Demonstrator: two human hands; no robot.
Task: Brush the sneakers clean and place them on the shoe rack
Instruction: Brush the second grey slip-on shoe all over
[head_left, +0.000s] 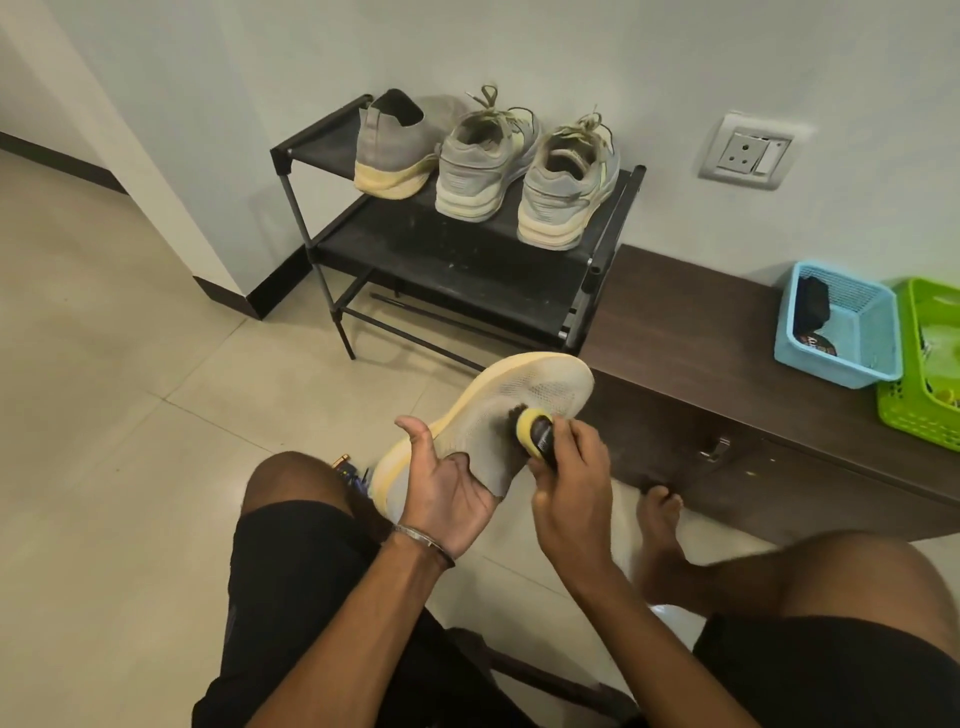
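A grey knit sneaker (540, 389) with a pale yellow sole lies on its side in front of me, toe pointing away. My left hand (447, 483) holds it at the collar, fingers tucked into the opening and thumb raised. My right hand (566, 467) grips a small brush (532, 431) with a yellow band and dark bristles, pressed against the sneaker's upper. On the top shelf of the black shoe rack (457, 249) stand the matching grey sneaker (389, 150) and a pair of laced grey sneakers (519, 171), heels toward me.
A low dark wooden cabinet (727, 374) runs right of the rack, carrying a blue basket (841, 332) and a green basket (924, 364). A wall socket (745, 150) sits above. My knees and bare foot (660, 525) are over the tiled floor.
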